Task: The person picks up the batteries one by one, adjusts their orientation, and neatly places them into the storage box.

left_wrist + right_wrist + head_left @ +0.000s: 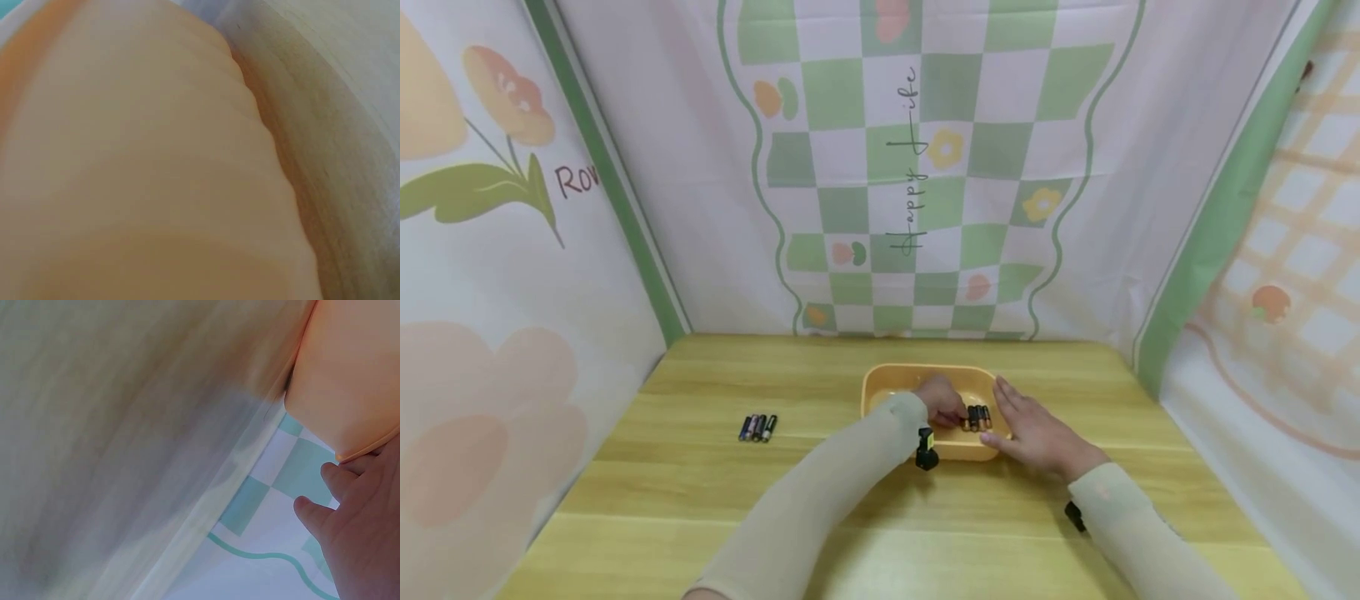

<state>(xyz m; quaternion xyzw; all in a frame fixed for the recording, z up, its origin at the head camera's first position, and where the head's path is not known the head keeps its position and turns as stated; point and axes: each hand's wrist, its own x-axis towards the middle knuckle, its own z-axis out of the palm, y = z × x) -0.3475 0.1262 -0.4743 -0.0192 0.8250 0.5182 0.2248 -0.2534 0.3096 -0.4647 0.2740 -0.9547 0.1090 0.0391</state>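
The orange tray (966, 452) holds batteries (980, 417) and the left hand (940, 397), grip unclear; the right hand (1039, 435), straight-fingered, touches it.

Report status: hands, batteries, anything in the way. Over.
Left hand inside yellow container, at battery row, grip unclear. Right hand on container's right rim. Second battery row on table, left of container. Left sleeve partly hides near rim.

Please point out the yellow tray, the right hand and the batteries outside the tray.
Yellow tray (966, 452): head view, front wall.
Right hand (1042, 435): head view, back of hand.
Batteries outside the tray (760, 427): head view, a middle battery's side.
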